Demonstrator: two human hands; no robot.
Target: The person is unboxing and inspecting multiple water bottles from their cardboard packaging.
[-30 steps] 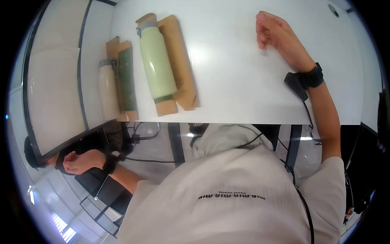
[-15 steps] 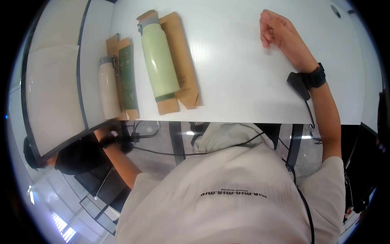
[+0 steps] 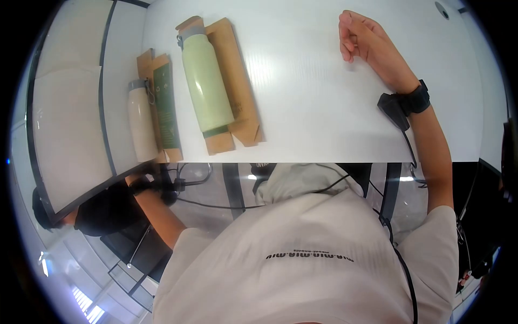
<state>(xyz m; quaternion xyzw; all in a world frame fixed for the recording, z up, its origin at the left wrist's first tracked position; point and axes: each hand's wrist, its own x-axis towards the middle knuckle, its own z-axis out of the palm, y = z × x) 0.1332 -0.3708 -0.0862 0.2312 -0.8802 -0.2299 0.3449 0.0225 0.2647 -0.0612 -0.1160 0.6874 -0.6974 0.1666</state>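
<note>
My right hand [image 3: 367, 44] rests on the white table [image 3: 302, 108] at the upper right, its fingers curled in with nothing visible in them. My left hand [image 3: 141, 177] is low at the left, by the table's front edge and just below the base of a cream bottle [image 3: 141, 121]; its fingers are hidden. Beside that bottle lies a green and brown flattened carton [image 3: 166, 108]. Further right, a light green bottle [image 3: 206, 81] with a grey cap lies on an opened brown carton [image 3: 237, 81].
A low partition [image 3: 70, 119] borders the table on the left. Black wristbands are on both wrists, and a black device [image 3: 394, 112] with a cable sits at the right one. Another person in dark clothes [image 3: 108, 210] is at the lower left. A round hole [image 3: 442, 10] marks the far right.
The table, bottles and my right hand appear shifted slightly left in view. Neither bottle has visibly moved on the table.
</note>
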